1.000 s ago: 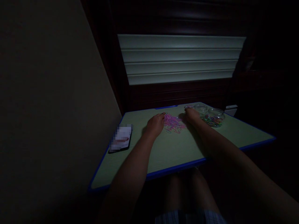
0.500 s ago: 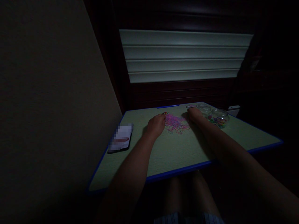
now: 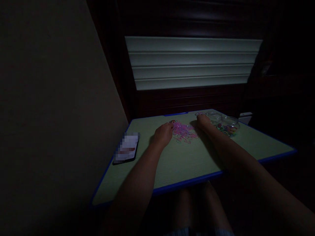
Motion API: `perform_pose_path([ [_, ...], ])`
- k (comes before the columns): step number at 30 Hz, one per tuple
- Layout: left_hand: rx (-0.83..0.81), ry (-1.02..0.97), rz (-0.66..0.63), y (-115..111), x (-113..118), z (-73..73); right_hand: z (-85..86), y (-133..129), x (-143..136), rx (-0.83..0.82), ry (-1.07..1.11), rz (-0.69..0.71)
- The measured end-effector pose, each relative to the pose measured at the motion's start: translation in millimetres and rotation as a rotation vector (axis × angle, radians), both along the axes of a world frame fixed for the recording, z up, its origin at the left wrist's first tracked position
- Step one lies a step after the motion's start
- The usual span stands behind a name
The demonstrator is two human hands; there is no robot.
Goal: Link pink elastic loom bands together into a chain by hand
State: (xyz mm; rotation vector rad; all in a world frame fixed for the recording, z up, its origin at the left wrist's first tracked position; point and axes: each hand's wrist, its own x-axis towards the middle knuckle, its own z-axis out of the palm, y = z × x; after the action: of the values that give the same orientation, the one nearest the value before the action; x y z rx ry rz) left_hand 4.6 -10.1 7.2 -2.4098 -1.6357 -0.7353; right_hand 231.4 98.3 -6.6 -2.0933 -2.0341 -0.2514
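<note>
A loose pile of small pink and purple loops, which look like paper clips (image 3: 183, 130), lies on the pale green table (image 3: 187, 164). My left hand (image 3: 163, 133) rests at the pile's left edge, fingers curled together; what they grip, if anything, is too small to make out. Beyond those fingertips sits a little multicoloured cluster (image 3: 173, 121). To the right of the pile is my right hand (image 3: 203, 121), closed, with its fingertips hidden. Just past it, a shallow clear dish or lid (image 3: 199, 114) holds some pinkish bits.
Two clear round jars stand right of my right hand: a rear jar (image 3: 213, 115) and a front jar (image 3: 230, 124) with colourful loops inside. A phone (image 3: 126, 148) with a blurred screen lies at the left. Blue edging (image 3: 192, 181) borders the table; a wall (image 3: 61, 98) rises on the left.
The view has tilted slightly, so everything sits a little lower. Both hands stay beside the pile with almost no movement.
</note>
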Motion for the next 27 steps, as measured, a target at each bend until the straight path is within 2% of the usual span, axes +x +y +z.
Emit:
perform_pose_path([
  [9,0.044,0.01,-0.034,3.2,-2.1,-3.4,10.0,-10.2,-4.7,-0.031,-0.041,0.052],
  [16,0.022,0.025,-0.009,1.1,-1.6,-1.8,19.4,-14.2,-10.6,-0.094,-0.079,0.084],
  [27,0.005,0.015,-0.007,0.1,-1.3,0.2,18.5,-17.0,-11.9,-0.113,-0.084,0.091],
])
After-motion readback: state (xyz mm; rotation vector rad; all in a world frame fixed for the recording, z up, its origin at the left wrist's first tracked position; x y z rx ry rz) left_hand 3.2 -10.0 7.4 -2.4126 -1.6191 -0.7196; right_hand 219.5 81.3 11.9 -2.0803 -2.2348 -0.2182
